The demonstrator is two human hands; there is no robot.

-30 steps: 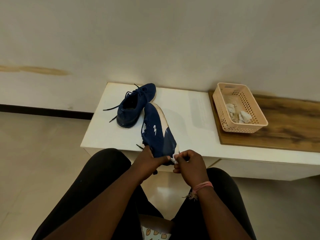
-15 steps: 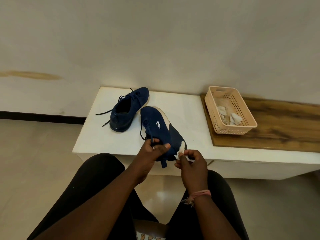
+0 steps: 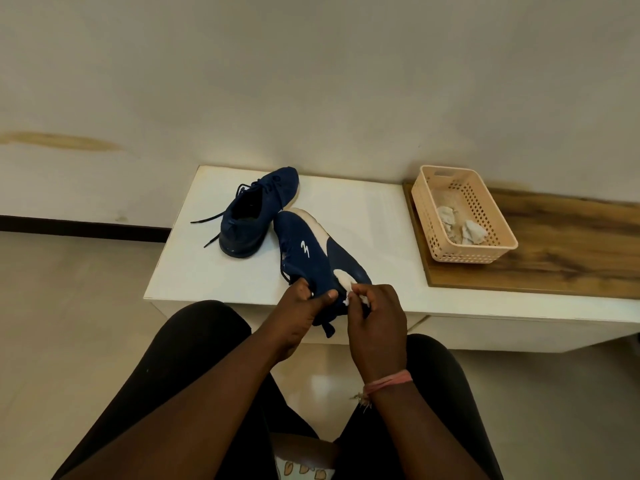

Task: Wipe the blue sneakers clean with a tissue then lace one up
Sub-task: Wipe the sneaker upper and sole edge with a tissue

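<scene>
A blue sneaker [image 3: 313,252] with a white sole and a white side mark lies tipped on its side at the front edge of the white table [image 3: 363,220], its heel end over the edge. My left hand [image 3: 299,315] grips that sneaker at the collar near the heel. My right hand [image 3: 375,323] pinches a small white tissue [image 3: 346,280] and presses it against the sneaker's heel and sole. The second blue sneaker [image 3: 258,211] stands upright farther back on the table, with its dark laces trailing to the left.
A peach plastic basket [image 3: 464,218] with crumpled used tissues [image 3: 462,228] stands on a wooden board [image 3: 561,251] to the right. A pale wall rises behind the table. My knees in black trousers are just below the table's front edge.
The held sneaker has turned so more of its sole faces up, and the tissue has moved up along the heel. The camera view has shifted slightly.
</scene>
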